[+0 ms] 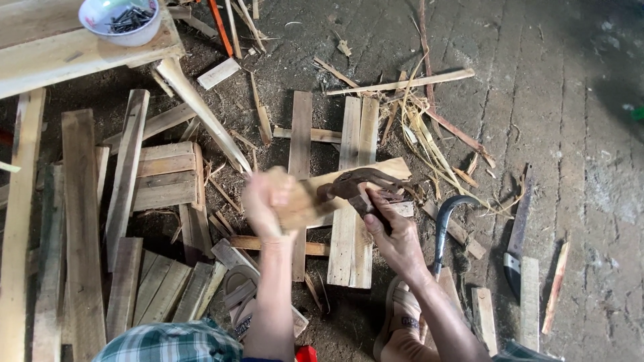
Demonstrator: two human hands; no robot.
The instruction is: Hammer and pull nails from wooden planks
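Hands at centre of the head view, both occupied. Left hand (265,201) is closed around the near end of a short wooden board (349,181), which it holds raised above the floor; motion blur softens the fingers, so the exact grip cannot be told. Board runs from that hand up and to the right, its far end over a small pallet-like frame of slats (352,241) lying on the floor. Right hand (392,231) is closed around the handle of a rusty claw hammer (359,184), whose head and claws rest against the upper face of the board near its middle.

Floor (570,100) is bare earth and brick, littered with chips and splinters. Loose planks (80,221) lie stacked and scattered to the left. A curved sickle blade (446,218) lies just right of the right forearm, and a handsaw (518,234) lies further right, apart from it. A sandalled foot (402,322) shows below the right hand; another sandal (238,288) sits beside the left forearm. At upper left, a pale bowl of dark nails (124,20) stands on a wooden desk (60,57). Checked fabric (171,342) fills the bottom edge.
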